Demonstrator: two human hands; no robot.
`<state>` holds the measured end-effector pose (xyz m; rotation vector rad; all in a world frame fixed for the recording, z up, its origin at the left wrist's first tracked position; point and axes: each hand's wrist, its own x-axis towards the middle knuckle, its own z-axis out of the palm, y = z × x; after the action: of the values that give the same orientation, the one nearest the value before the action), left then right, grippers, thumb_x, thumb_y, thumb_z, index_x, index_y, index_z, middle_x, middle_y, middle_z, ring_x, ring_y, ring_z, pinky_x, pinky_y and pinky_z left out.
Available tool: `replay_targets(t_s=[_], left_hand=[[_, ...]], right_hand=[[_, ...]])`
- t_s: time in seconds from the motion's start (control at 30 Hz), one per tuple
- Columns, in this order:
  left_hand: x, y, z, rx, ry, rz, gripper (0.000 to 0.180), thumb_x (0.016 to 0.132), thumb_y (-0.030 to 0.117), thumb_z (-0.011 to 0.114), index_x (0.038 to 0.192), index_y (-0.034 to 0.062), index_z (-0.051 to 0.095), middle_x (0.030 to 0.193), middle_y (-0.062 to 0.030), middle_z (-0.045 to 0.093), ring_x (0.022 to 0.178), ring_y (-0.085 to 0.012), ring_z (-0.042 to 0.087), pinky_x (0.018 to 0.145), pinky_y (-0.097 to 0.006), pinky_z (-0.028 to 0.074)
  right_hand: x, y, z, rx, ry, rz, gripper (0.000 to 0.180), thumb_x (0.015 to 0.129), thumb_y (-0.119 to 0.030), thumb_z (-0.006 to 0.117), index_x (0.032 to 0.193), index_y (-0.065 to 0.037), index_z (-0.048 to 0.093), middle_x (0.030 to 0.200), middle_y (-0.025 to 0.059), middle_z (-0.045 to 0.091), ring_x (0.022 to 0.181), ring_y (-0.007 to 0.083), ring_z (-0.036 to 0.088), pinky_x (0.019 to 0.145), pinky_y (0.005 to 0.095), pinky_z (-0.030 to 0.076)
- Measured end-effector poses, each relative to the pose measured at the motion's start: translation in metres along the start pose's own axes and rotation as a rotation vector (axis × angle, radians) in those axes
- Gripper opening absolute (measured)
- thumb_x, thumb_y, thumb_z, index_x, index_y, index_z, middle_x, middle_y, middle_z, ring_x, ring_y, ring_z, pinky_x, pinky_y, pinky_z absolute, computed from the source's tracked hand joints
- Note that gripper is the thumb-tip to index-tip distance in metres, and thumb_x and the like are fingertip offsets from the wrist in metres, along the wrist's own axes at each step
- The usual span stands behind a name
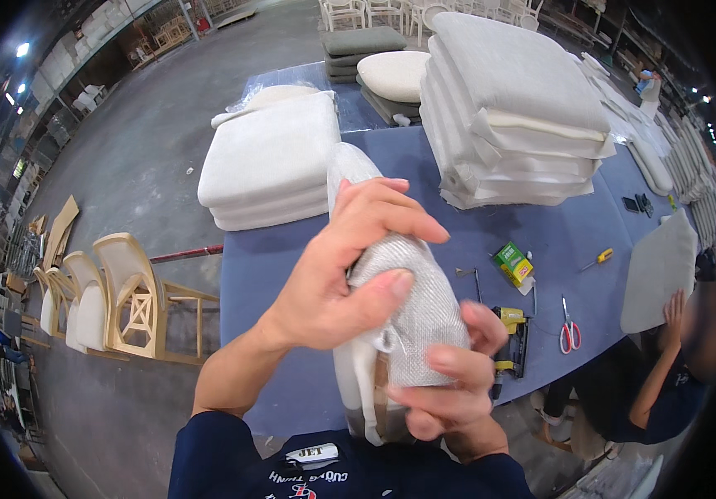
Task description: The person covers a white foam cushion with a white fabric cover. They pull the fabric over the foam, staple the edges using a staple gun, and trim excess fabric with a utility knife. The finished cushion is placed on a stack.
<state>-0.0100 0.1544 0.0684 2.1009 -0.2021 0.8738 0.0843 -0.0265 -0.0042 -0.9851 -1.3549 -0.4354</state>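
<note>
Both the left hand point(337, 274) and right hand point(449, 387) clench a seat cushion point(412, 312), held on edge, its white woven cover stretched over pale foam.

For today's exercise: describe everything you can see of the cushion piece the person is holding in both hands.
The cushion piece is pale, wrapped in a white, woven-looking fabric, with a cream foam edge and folded cloth showing at its lower end. It stands on edge, its top tilted away, over the blue table. The left hand clasps its upper side; the right hand grips it from below.
</note>
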Motion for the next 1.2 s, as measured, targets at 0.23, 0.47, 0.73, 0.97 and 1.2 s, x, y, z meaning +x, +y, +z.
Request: replay_targets(t_s=[0.23,0.47,0.73,0.97,1.2], left_hand=[[-0.024,0.023,-0.006,0.073,-0.001,-0.032,0.047,0.086,0.033,0.063,0.12,-0.0001,0.066,0.114,-0.0134,0.068,0.117,-0.0267,0.059,0.123,-0.054,0.025],[-0.034,0.02,-0.004,0.046,0.073,-0.006,0.044,0.086,0.032,0.064,0.119,0.0032,0.067,0.114,-0.0115,0.068,0.118,-0.0274,0.059,0.122,-0.056,0.022],[-0.037,0.031,0.004,0.108,0.053,0.007,0.042,0.085,0.031,0.064,0.118,0.0043,0.068,0.113,-0.0099,0.068,0.116,-0.0263,0.059,0.122,-0.056,0.021],[-0.037,0.033,0.007,0.087,0.054,0.012,0.046,0.077,0.023,0.062,0.118,0.0021,0.067,0.114,-0.0106,0.067,0.116,-0.0274,0.057,0.121,-0.055,0.024],[-0.041,0.029,0.004,0.079,0.12,0.025,0.047,0.074,0.02,0.061,0.118,0.0019,0.066,0.116,-0.0109,0.066,0.117,-0.0282,0.056,0.12,-0.052,0.029]], right_hand=[[-0.101,0.075,-0.121,-0.477,0.092,0.603,0.02,0.101,-0.015,0.06,0.112,-0.003,0.072,0.125,0.0168,0.067,0.116,0.0335,0.062,0.098,0.0401,0.048],[-0.319,0.15,-0.277,-1.023,-0.47,1.423,0.066,0.09,-0.028,0.071,0.15,-0.007,0.05,0.127,0.0183,0.067,0.115,0.0403,0.064,0.099,0.0505,0.049],[-0.294,0.151,-0.235,-1.102,-0.699,1.427,0.093,0.085,-0.036,0.073,0.164,-0.017,0.028,0.133,0.0243,0.064,0.119,0.044,0.064,0.103,0.055,0.048],[-0.29,0.169,-0.219,-0.999,-0.631,1.534,0.109,0.076,-0.028,0.079,0.166,-0.019,0.019,0.132,0.0285,0.064,0.12,0.0458,0.065,0.103,0.0532,0.051],[-0.215,0.17,-0.273,-0.481,-0.13,1.449,0.061,0.079,-0.01,0.07,0.137,0.0,0.055,0.114,0.013,0.069,0.103,0.0276,0.068,0.09,0.0393,0.055]])
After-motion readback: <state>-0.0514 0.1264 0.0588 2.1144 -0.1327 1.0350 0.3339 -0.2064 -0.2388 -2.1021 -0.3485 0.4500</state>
